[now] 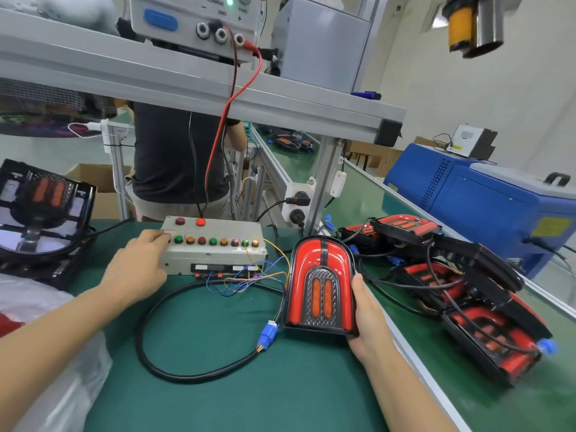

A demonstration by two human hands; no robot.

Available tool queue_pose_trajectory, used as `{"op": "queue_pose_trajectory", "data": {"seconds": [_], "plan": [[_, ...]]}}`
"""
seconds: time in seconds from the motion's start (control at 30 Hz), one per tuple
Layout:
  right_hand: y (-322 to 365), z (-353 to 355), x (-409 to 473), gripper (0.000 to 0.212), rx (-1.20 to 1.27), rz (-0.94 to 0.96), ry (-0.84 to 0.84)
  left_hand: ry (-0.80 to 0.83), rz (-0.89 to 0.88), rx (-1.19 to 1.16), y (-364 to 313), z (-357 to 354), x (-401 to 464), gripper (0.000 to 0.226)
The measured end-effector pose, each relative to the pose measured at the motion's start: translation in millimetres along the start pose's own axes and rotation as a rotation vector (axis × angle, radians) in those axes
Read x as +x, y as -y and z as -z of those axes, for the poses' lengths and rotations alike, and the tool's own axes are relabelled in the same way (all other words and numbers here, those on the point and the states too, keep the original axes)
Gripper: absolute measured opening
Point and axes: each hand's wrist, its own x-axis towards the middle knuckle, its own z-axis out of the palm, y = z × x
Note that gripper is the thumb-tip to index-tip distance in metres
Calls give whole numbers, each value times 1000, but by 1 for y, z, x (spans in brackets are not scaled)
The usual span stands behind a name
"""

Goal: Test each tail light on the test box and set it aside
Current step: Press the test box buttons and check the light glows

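Two bare forearms reach in from the bottom edge over a green mat (218,385) that covers the bench. On the right, the right hand (367,319) grasps a red tail light (321,275), thumb lying up its right edge and the palm under its lower corner; the light stands tilted up on the mat, its arched red lens and two amber strips facing the camera, just right of the test box. On the left, the left hand (140,260) rests on the near left corner of the grey test box (215,247), fingers bent down onto its top by the left end of a row of coloured buttons; it grips nothing, and whether a fingertip presses a button I cannot tell. One larger red button at the back of the box glows. Thin coloured wires run from the box front to a blue connector (270,332) lying on the mat, joined to a looping black cable (149,310). To the right, well apart from the box, a pile of tail lights (452,275) lies tangled with black leads. Behind the box a person in a dark shirt (174,157) stands.
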Motion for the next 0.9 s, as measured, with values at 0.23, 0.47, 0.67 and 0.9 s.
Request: {"op": "queue_pose_trajectory", "data": {"seconds": [0.23,0.47,0.67,0.9], "plan": [[5,3,8,44,56,-38,-64,-47,-4,-4,6,-3,2,65],[4,4,10,44,58,-35,-58,-84,-33,215,7,3,8,62],[3,6,12,46,45,-38,-49,-92,-29,273,4,4,8,60],[1,12,14,49,45,-6,-30,-92,-17,294,-3,4,7,60]]}}
